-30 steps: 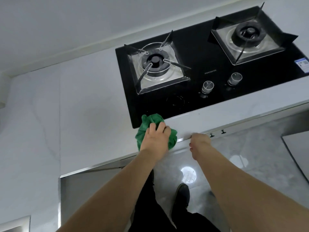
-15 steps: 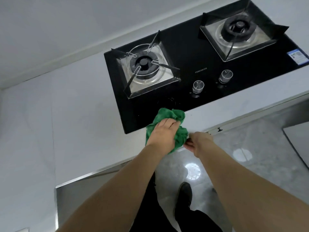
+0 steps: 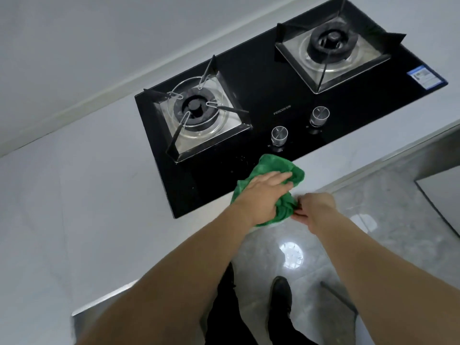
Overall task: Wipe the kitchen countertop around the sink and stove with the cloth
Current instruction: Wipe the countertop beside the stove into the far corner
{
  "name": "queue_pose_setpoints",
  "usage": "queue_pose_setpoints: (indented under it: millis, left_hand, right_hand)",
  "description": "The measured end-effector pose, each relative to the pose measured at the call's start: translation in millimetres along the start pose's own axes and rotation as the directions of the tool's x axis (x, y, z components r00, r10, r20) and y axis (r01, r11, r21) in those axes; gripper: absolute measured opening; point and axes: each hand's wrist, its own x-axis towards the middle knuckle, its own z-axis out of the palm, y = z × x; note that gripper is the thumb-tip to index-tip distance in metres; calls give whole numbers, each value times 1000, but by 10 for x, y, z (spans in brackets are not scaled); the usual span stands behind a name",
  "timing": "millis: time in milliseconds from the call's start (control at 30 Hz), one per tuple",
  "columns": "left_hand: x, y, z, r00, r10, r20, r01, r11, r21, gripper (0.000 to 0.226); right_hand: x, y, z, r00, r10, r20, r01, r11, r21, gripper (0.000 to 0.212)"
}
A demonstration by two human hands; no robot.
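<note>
Your left hand [image 3: 261, 197] presses flat on the cloth [image 3: 286, 175] at the stove's [image 3: 273, 95] near edge; your right hand [image 3: 315, 207] pinches its corner.

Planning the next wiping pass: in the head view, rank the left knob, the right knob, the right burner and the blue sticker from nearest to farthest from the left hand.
From the left hand, which presses the cloth:
1. Left knob, just beyond the cloth.
2. Right knob, farther right.
3. Right burner, at the back right.
4. Blue sticker, at the stove's far right edge.

This is a home kitchen: a black gas stove [image 3: 286, 100] with 2 burners sits in a white countertop [image 3: 82, 195].
</note>
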Motion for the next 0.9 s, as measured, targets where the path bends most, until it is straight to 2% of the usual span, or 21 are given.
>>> queue_pose_setpoints:
  millis: [100,233,333,500,567,667,733,833,900]
  left_hand:
    - [-315,-159,40,999,45,5,-46,998,46,85]
    - [-1081,-588,10,977,53,205,-100,969,225,95]
    - [-780,-447,-65,946,85,313,-197,917,348,103]
    - [106,-26,-76,953,138,271,-232,906,354,102]
    - [61,-74,-29,953,148,263,-238,904,354,103]
    - [-161,-164,6,936,144,323,-256,905,339,107]
    - [-96,-63,-17,922,109,371,-259,887,383,109]
    - [552,345,-57,917,142,372,-302,858,416,111]
    - [1164,649,-46,925,193,327,-318,863,392,110]
  right_hand:
    - [20,-55,-93,996,37,75,-35,999,-26,36]
    - [-23,-160,-203,986,86,143,-80,995,-52,23]
    - [-15,-144,-253,974,88,209,-68,993,-100,29]
    - [53,-102,-475,949,25,313,10,994,-112,41]
    - [75,-58,-588,952,-12,305,32,998,-62,38]
    - [88,-39,-794,977,-40,212,33,999,36,32]
    - [117,-59,-936,986,-41,165,32,998,57,41]
    - [219,-84,-1112,997,-38,67,28,989,143,45]
    - [308,-58,-1236,1000,-11,1,10,981,195,47]
